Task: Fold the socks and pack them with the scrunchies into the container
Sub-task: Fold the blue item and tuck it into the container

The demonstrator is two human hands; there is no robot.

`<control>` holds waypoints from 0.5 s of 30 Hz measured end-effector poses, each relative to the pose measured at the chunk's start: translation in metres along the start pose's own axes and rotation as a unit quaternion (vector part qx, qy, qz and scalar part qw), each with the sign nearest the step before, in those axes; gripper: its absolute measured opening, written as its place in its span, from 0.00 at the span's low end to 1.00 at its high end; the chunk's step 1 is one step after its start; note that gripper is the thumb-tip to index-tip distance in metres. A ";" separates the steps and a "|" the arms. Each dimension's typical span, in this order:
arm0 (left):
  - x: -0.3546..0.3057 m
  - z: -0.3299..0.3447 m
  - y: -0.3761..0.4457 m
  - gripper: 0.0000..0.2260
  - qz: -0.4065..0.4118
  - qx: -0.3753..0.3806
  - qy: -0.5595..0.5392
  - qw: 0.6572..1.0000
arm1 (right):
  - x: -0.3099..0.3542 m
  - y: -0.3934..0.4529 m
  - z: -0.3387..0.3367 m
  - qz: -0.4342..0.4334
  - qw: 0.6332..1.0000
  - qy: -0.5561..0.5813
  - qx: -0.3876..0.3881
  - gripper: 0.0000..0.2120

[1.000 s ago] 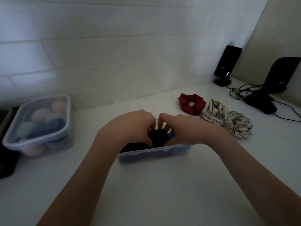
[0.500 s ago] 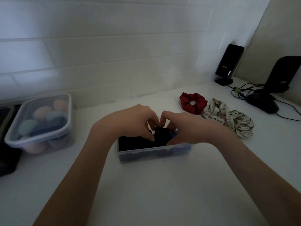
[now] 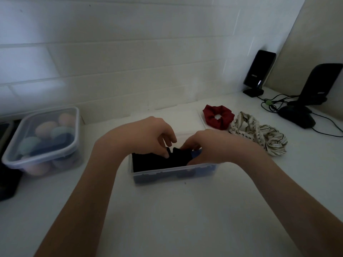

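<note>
A clear plastic container [image 3: 172, 172] sits on the white counter in front of me. Black socks [image 3: 148, 161] lie folded inside it, with a bit of blue fabric [image 3: 195, 153] showing at the right. My left hand [image 3: 146, 135] pinches the top edge of the black sock with thumb and fingers. My right hand [image 3: 207, 145] grips the same sock's right end, partly hiding the container's right half. A red scrunchie [image 3: 218, 116] lies on the counter behind and to the right. Cream striped scrunchies [image 3: 259, 135] lie just right of it.
A lidded clear box [image 3: 42, 138] of pastel sponges stands at the left. A flat white lid [image 3: 187, 120] lies behind the container. Black stands [image 3: 259, 73] and cables [image 3: 272, 104] fill the back right corner. The tiled wall runs along the back.
Both hands have stayed over the container, working the black sock down into it. The sock sits lower and flatter, and my left fingers have shifted to pinch its top edge.
</note>
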State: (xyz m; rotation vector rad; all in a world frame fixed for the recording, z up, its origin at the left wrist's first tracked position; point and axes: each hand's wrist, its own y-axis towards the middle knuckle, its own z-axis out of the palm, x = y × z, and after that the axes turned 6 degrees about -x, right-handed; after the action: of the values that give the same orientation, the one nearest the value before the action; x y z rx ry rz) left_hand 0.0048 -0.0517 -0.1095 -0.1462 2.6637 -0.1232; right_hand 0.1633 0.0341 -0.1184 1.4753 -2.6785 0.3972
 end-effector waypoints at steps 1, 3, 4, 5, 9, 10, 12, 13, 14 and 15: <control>0.001 -0.001 -0.001 0.17 0.001 -0.008 -0.009 1.000 | 0.000 0.000 0.000 -0.002 1.000 0.008 -0.001 0.21; 0.002 -0.004 -0.002 0.16 0.007 -0.019 -0.024 1.000 | -0.002 -0.001 -0.003 -0.004 1.000 0.030 0.000 0.23; 0.003 -0.006 -0.002 0.16 0.010 -0.023 -0.027 0.999 | -0.003 -0.003 -0.007 -0.002 0.999 0.045 0.000 0.25; 0.004 -0.008 -0.003 0.17 0.014 -0.026 -0.030 0.999 | -0.005 -0.005 -0.011 0.003 0.998 0.061 -0.003 0.27; 0.013 -0.021 -0.012 0.15 0.041 -0.060 -0.023 0.997 | -0.013 -0.014 -0.024 0.014 0.996 0.085 -0.029 0.27; 0.014 -0.024 -0.015 0.14 0.041 -0.060 -0.012 0.997 | -0.014 -0.014 -0.024 0.018 0.996 0.083 -0.027 0.25; 0.015 -0.025 -0.017 0.13 0.018 -0.036 0.014 0.999 | -0.015 -0.013 -0.022 0.024 0.997 0.071 -0.020 0.24; 0.014 -0.024 -0.017 0.13 0.002 -0.019 0.028 0.999 | -0.015 -0.012 -0.020 0.025 0.998 0.064 -0.015 0.24; 0.012 -0.021 -0.015 0.12 -0.012 -0.006 0.040 0.999 | -0.014 -0.010 -0.018 0.025 0.998 0.057 -0.010 0.24; 0.011 -0.018 -0.013 0.13 -0.023 0.005 0.050 0.998 | -0.012 -0.009 -0.015 0.021 0.999 0.049 -0.004 0.24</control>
State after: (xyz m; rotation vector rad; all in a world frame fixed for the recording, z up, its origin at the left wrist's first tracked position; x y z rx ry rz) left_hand -0.0119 -0.0651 -0.0973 -0.2041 2.7603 -0.1622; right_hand 0.1761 0.0432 -0.1043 1.3613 -2.6363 0.4482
